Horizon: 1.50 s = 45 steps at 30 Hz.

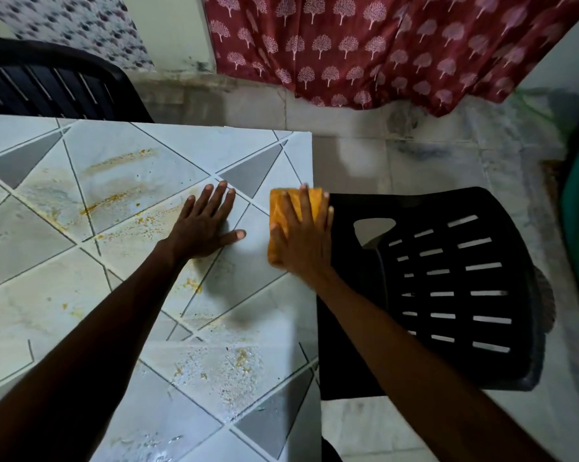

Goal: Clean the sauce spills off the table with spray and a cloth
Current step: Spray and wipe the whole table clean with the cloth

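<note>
Right hand presses flat on cloth at table edge; left hand flat alongside.

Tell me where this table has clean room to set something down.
Cleanest: the far table corner around the grey triangle, beyond the left hand and the cloth under the right hand. Sauce smears lie left of the left hand, spatter toward the near edge.

Left arm: bare, extended forward, angled toward the right.
Left hand: palm down, fingers straight and spread, thumb out sideways.
Right arm: bare, extended forward, angled toward the left.
Right hand: palm down, fingers straight, close together.
</note>
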### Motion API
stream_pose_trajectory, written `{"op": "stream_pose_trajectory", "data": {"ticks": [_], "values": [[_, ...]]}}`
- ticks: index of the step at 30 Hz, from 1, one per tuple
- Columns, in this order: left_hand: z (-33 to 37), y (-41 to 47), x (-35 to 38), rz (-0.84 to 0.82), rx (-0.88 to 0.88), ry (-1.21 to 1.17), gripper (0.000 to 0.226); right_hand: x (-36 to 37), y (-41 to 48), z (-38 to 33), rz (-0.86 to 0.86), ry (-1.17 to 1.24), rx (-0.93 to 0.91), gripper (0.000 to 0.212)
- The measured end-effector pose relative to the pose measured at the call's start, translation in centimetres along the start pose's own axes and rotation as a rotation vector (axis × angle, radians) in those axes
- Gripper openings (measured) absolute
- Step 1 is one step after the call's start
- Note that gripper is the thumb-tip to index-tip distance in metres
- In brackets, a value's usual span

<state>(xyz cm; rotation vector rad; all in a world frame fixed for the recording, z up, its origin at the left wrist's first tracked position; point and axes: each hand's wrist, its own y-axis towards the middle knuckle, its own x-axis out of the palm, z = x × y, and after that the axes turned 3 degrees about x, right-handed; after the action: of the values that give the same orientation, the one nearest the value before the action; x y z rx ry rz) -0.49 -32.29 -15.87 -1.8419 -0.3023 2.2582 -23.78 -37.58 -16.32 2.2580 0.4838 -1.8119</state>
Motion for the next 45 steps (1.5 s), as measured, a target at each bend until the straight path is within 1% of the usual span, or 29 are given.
{"op": "stream_pose_trajectory", "data": {"ticks": [2,4,6,8,10,12,15,17,19,21,23,25,27,30,33,36,38,40,41,42,44,45], "values": [[-0.6,0.1,0.1,0.016,-0.005,-0.012,0.099,0.0,5.1,-1.9,-0.002,-0.022,0.030,0.070],[-0.9,0.2,0.5,0.002,-0.013,-0.040,0.100,0.0,5.2,-3.7,-0.003,-0.033,0.035,0.069],[-0.9,0.3,0.6,-0.014,0.006,-0.031,0.102,0.2,1.6,-4.8,0.003,-0.055,-0.069,0.065],[-1.0,0.5,-0.2,-0.090,0.055,-0.035,0.106,0.3,-3.8,-5.2,-0.011,-0.047,-0.179,0.064],[-1.5,0.8,-1.3,-0.151,0.114,-0.038,0.100,0.1,-9.5,-4.7,-0.040,-0.043,-0.230,0.065],[-2.7,0.7,-2.4,-0.097,0.134,-0.014,0.089,0.3,-14.4,-3.0,-0.057,-0.074,-0.272,0.065],[-5.9,-0.7,-3.0,0.011,0.023,-0.008,0.086,0.0,-17.8,-0.6,-0.079,-0.132,-0.276,0.070],[-8.7,-1.9,-2.9,0.031,-0.026,-0.050,0.077,-0.1,-15.5,-1.0,-0.112,-0.137,-0.234,0.069],[-10.6,-2.6,-2.7,0.032,0.024,-0.065,0.067,0.3,-10.2,-3.2,-0.114,-0.144,-0.159,0.066],[-11.2,-2.8,-2.4,0.029,0.073,-0.067,0.062,1.0,-3.8,-5.9,-0.060,-0.118,-0.051,0.064],[-11.2,-3.0,-2.2,0.007,0.071,-0.067,0.062,1.7,2.1,-8.5,-0.037,-0.102,0.033,0.064],[-11.2,-2.9,-2.0,-0.003,0.068,-0.076,0.066,1.6,6.4,-10.4,-0.042,-0.108,0.053,0.065],[-11.8,-2.7,-2.0,0.006,0.074,-0.077,0.066,1.5,8.9,-11.7,-0.044,-0.110,0.066,0.066],[-12.0,-2.6,-1.9,0.025,0.067,-0.078,0.065,2.4,7.3,-11.9,0.017,-0.080,0.033,0.062],[-11.6,-3.0,-1.8,0.043,0.064,-0.101,0.063,3.1,-2.2,-12.3,-0.035,-0.047,-0.071,0.064],[-11.6,-3.1,-2.6,0.080,0.083,-0.168,0.061,2.2,-13.3,-11.6,-0.124,-0.061,-0.119,0.066],[-12.2,-3.4,-3.2,0.134,0.103,-0.225,0.056,1.6,-17.1,-10.3,-0.118,-0.061,-0.128,0.068],[-12.7,-4.1,-3.4,0.215,0.134,-0.265,0.044,1.2,-17.0,-8.7,-0.106,-0.073,-0.132,0.071],[-13.1,-4.6,-3.5,0.251,0.133,-0.282,0.037,1.0,-15.3,-8.2,-0.112,-0.082,-0.110,0.071],[-13.3,-5.0,-3.4,0.278,0.126,-0.298,0.032,0.5,-12.9,-8.0,-0.106,-0.097,-0.057,0.071],[-13.8,-5.6,-3.4,0.307,0.080,-0.325,0.030,0.5,-6.0,-8.6,-0.064,-0.118,0.082,0.073],[-14.0,-5.9,-3.5,0.318,0.053,-0.332,0.028,0.6,-2.1,-9.2,-0.029,-0.123,0.118,0.072]]}}
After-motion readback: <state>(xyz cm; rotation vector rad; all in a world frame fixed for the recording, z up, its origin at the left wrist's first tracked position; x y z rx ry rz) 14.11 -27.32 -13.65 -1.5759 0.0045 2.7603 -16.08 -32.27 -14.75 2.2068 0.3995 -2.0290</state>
